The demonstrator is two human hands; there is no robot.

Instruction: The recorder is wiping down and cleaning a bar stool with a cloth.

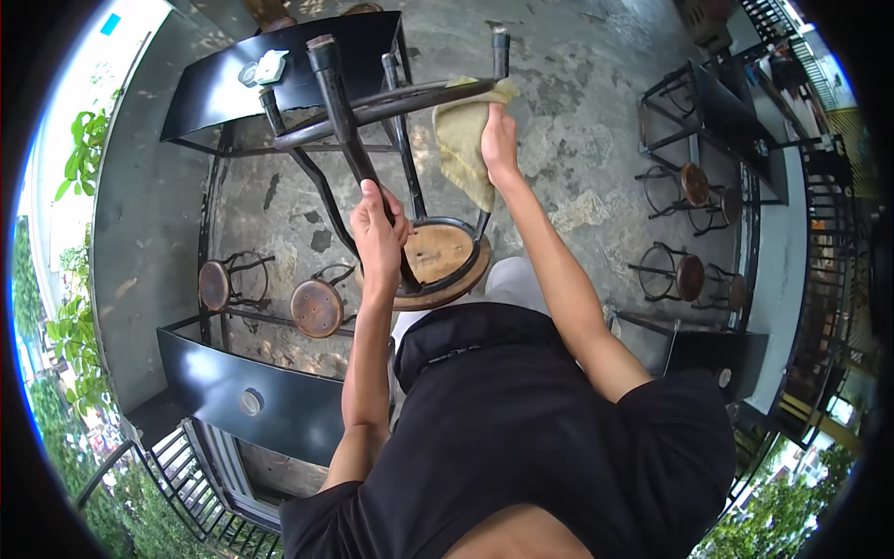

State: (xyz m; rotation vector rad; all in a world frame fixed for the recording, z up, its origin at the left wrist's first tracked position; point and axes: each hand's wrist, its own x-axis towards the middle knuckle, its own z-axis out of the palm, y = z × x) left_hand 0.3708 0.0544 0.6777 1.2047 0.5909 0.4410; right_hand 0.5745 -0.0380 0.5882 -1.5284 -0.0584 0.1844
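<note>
A stool with black metal legs and a round wooden seat (440, 253) is held upside down before me, its seat low near my lap and its capped feet pointing up and away. My left hand (380, 227) is wrapped around one leg of the stool (342, 115). My right hand (500, 143) holds a yellowish cloth (464, 143), which is folded over the ring bar near another leg and hangs down beside it. The fingertips of my right hand are partly hidden by the cloth.
A black table (223, 77) with a glass ashtray and a white packet stands at the upper left. Another black table (293, 412) is at the lower left, with wooden-seated stools (317, 308) near it. More stools (690, 277) and dark tables (733, 126) line the right side.
</note>
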